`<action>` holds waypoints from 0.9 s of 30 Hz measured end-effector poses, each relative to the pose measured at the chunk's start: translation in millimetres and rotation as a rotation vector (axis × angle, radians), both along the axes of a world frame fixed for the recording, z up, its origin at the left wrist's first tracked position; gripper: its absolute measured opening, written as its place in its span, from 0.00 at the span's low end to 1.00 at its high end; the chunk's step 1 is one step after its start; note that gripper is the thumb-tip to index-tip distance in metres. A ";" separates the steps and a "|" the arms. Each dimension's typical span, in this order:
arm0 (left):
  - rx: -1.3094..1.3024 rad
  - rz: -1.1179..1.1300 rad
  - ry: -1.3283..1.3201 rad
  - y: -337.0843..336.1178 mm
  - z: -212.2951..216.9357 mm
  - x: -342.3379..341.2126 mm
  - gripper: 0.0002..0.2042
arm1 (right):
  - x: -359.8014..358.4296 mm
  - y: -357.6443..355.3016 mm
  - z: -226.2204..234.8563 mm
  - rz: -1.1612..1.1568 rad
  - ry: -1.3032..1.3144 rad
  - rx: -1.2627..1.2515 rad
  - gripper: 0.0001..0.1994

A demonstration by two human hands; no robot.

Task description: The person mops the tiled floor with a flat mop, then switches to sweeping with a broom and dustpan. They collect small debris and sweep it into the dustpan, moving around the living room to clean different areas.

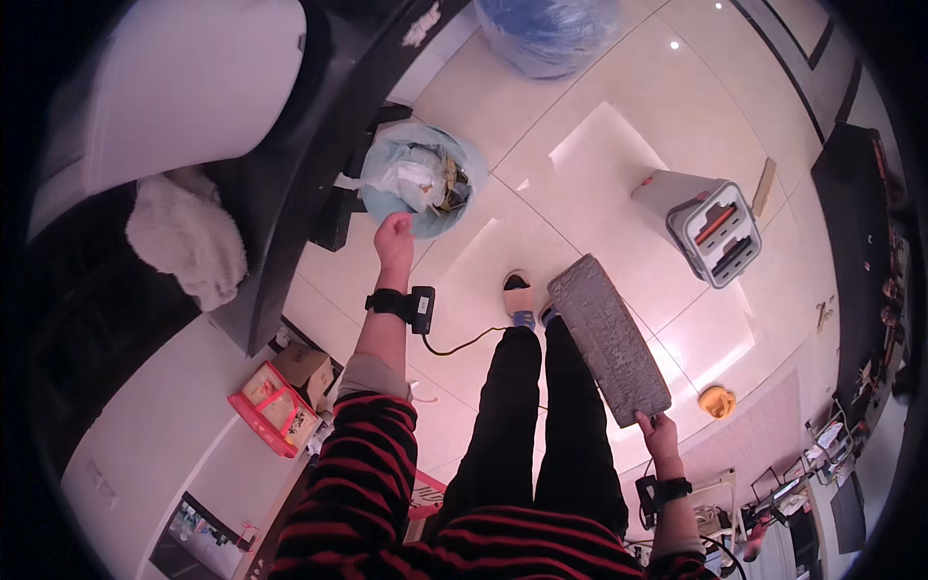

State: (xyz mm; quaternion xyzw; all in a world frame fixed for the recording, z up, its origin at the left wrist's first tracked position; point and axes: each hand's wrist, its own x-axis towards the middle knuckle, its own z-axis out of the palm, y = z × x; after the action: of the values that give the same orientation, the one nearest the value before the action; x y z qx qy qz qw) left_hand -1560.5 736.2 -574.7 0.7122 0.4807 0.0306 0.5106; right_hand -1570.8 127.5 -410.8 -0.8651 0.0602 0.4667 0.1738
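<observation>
My right hand [658, 431] grips the near end of a long grey flat pad [608, 338] that slants away from me over the floor. My left hand [393, 239] reaches out, fingers curled and holding nothing visible, over the near rim of a waste bin [383, 202] lined with a pale blue bag and filled with crumpled paper and scraps. Black bands with small devices are on both wrists, and a cable trails from the left one. My legs in black trousers and my shoes stand between the two hands.
A dark counter [280, 213] with a white towel [188, 237] curves along the left. A grey box-shaped appliance [704, 225] stands on the glossy tile floor. A blue bag [546, 31] is at the top, red boxes [275, 406] lower left, an orange object [717, 401] right.
</observation>
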 end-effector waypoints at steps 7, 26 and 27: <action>0.291 -0.124 0.169 19.3 15.8 -6.6 0.13 | 1.6 15.2 28.0 0.014 -0.004 -0.057 0.27; 0.355 -1.030 0.656 -83.2 279.9 -179.9 0.13 | 15.7 -49.5 169.9 -0.123 0.002 0.047 0.35; 0.345 -1.023 0.572 -87.9 290.8 -166.6 0.11 | 16.6 -56.2 177.0 -0.110 -0.010 0.031 0.34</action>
State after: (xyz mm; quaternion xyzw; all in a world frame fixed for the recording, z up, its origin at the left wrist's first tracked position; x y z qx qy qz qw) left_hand -1727.1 648.3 -284.0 0.9052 0.1841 -0.3336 0.1884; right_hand -1554.2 71.3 -233.8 -0.8600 0.0994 0.4529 0.2130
